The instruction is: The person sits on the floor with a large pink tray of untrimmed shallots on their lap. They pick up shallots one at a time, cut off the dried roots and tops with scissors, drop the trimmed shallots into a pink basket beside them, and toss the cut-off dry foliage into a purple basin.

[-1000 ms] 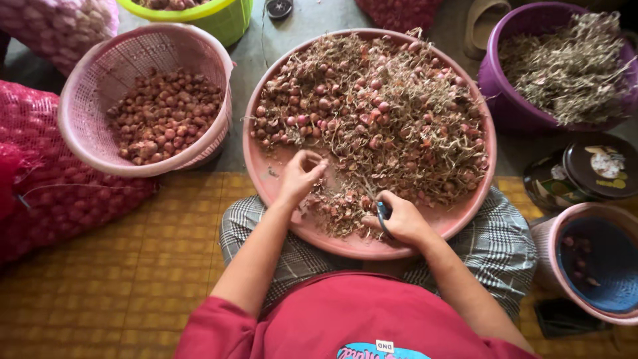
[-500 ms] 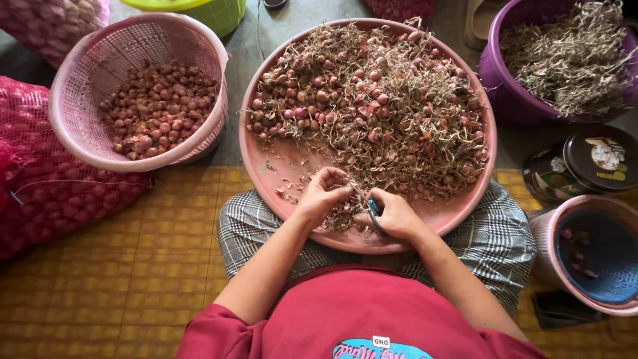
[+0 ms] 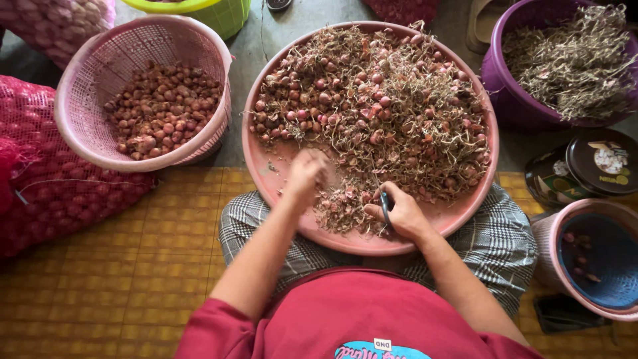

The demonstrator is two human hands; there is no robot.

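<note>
A big round pink tray [image 3: 279,176] rests on my lap, heaped with small red shallots [image 3: 372,100] tangled in dry roots and stems. My left hand [image 3: 306,176] is blurred over the tray's near left part, fingers curled; whether it holds a shallot I cannot tell. My right hand [image 3: 405,214] rests on the tray's near rim and grips a small dark-handled knife [image 3: 385,205], its blade pointing toward a small pile of trimmings [image 3: 342,207] between the two hands.
A pink mesh basket [image 3: 86,136] of trimmed shallots stands at the left beside red net sacks [image 3: 60,193]. A purple tub [image 3: 495,80] of dry stems is at the upper right, with dark round tins [image 3: 601,163] and a pink-and-blue basket [image 3: 585,266] below it.
My left hand has moved from the middle of the tray toward its left, now motion-blurred. My right hand with the knife has stayed near the front rim.
</note>
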